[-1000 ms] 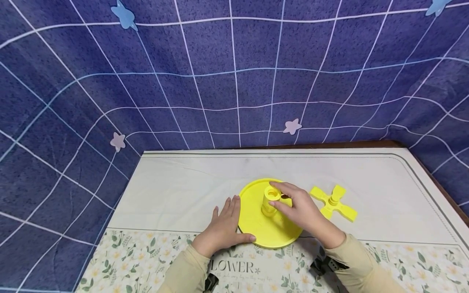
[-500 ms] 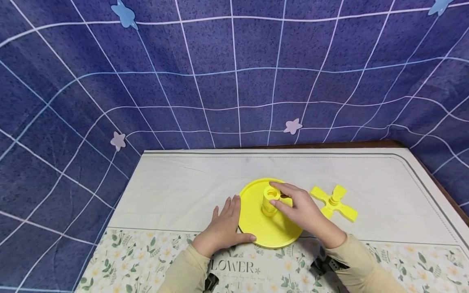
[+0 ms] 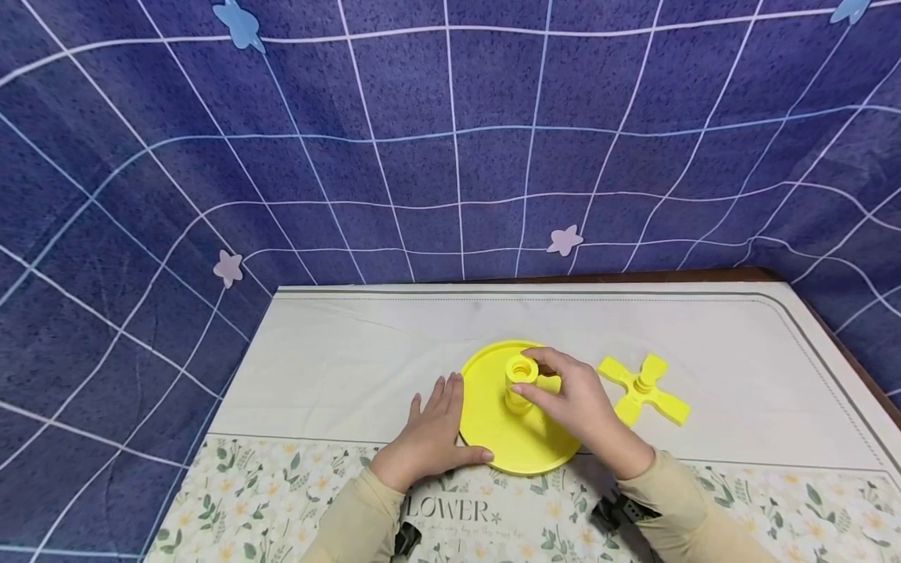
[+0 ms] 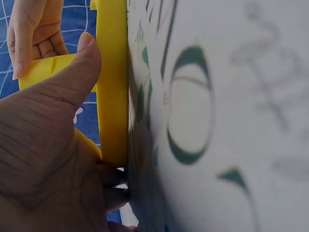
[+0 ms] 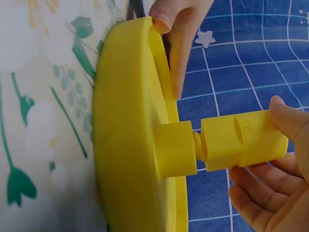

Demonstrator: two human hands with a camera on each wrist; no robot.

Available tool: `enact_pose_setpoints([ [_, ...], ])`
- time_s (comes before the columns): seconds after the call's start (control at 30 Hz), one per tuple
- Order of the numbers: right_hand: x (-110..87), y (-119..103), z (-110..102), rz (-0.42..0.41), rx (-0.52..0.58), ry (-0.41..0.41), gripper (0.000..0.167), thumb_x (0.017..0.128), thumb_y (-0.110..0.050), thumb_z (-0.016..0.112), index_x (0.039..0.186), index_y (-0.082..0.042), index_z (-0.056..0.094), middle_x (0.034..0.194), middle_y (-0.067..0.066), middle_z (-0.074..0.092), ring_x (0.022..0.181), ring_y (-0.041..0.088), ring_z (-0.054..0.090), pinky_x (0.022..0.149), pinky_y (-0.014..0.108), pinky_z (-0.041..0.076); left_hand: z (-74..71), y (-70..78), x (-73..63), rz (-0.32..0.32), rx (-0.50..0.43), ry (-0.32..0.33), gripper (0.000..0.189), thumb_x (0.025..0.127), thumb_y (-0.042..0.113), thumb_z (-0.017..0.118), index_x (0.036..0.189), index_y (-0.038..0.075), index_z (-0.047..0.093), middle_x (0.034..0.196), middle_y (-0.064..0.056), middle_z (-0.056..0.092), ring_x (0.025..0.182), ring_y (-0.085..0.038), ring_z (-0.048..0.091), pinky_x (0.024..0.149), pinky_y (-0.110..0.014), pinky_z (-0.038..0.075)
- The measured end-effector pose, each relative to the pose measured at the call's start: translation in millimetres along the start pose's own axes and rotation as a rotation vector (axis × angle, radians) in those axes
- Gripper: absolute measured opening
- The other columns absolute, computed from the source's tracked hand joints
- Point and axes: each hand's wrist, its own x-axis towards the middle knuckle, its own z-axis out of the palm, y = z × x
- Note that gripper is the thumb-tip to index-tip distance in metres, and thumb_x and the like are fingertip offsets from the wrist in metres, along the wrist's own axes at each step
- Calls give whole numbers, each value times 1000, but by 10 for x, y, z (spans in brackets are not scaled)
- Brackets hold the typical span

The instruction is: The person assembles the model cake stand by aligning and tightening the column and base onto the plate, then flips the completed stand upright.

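A round yellow base (image 3: 493, 438) with a raised rim lies flat on the table. From its middle rises a yellow socket (image 5: 176, 150), and a yellow hollow cylinder (image 3: 522, 383) stands upright on that; a narrow neck shows between the two in the right wrist view. My right hand (image 3: 573, 399) pinches the cylinder's upper part between thumb and fingers. My left hand (image 3: 425, 442) rests against the base's left edge, fingers straight and thumb (image 4: 84, 63) over the rim. To the right lies a yellow four-armed cross piece (image 3: 644, 389), its ribbed stud pointing up.
The white tablecloth (image 3: 366, 336) has a flowered front band (image 3: 281, 485). A dark blue gridded curtain (image 3: 394, 156) with stars hangs behind the table and along its left and right sides. The base fills the space between both hands.
My right thumb and fingers have turned slightly around the cylinder, and the right wrist has shifted a little left. The left hand and the base stay still; the head view has tilted slightly.
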Motion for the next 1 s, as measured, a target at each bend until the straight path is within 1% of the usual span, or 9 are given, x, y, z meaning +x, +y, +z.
enact_pose_setpoints([
  [0.13, -16, 6, 28, -2, -29, 55, 43, 75, -25, 86, 111, -8, 68, 95, 6, 71, 83, 22, 67, 73, 42, 56, -10, 11, 2, 0, 1, -1, 120, 80, 68, 64, 155, -2, 2, 162, -19, 2, 148, -35, 1, 113, -63, 4],
  [0.3, -37, 3, 51, 2, -50, 95, 45, 73, -26, 87, 109, -8, 67, 95, 8, 71, 80, 23, 66, 69, 44, 55, -11, 13, 6, 1, 5, -3, 119, 81, 68, 63, 155, -2, 1, 162, -18, 2, 148, -35, 1, 113, -63, 4],
  [0.47, -59, -5, 75, 9, -65, 119, 47, 71, -29, 88, 107, -8, 65, 94, 7, 70, 78, 19, 65, 66, 40, 55, -1, 5, 2, -6, 7, -3, 120, 80, 69, 63, 155, -1, 2, 162, -18, 2, 148, -35, 1, 113, -63, 4],
  [0.6, -75, 6, 96, 13, -81, 123, 50, 70, -31, 89, 106, -9, 62, 90, 4, 68, 77, 17, 64, 65, 35, 54, 8, -1, -9, -8, 8, -7, 120, 80, 70, 62, 155, -2, 2, 162, -18, 3, 148, -35, 2, 113, -62, 5],
  [0.73, -79, 20, 98, 15, -83, 123, 51, 69, -31, 89, 106, -9, 61, 90, 2, 68, 77, 18, 64, 65, 34, 54, 8, 0, -11, -8, 11, -5, 120, 80, 70, 63, 155, -2, 3, 162, -18, 3, 148, -35, 2, 113, -62, 5],
  [0.87, -76, 31, 84, 8, -75, 110, 51, 70, -31, 89, 107, -9, 61, 94, 3, 68, 79, 20, 66, 67, 35, 55, 6, 2, -13, -10, 20, -4, 120, 80, 70, 62, 155, -2, 3, 162, -18, 3, 148, -34, 3, 113, -62, 5],
  [1.0, -66, 44, 55, -19, -64, 79, 53, 72, -29, 87, 113, -8, 62, 100, 6, 69, 82, 23, 66, 70, 39, 55, 3, 4, -6, -8, 27, -1, 120, 80, 70, 62, 155, -2, 3, 162, -18, 3, 148, -35, 3, 113, -62, 6],
])
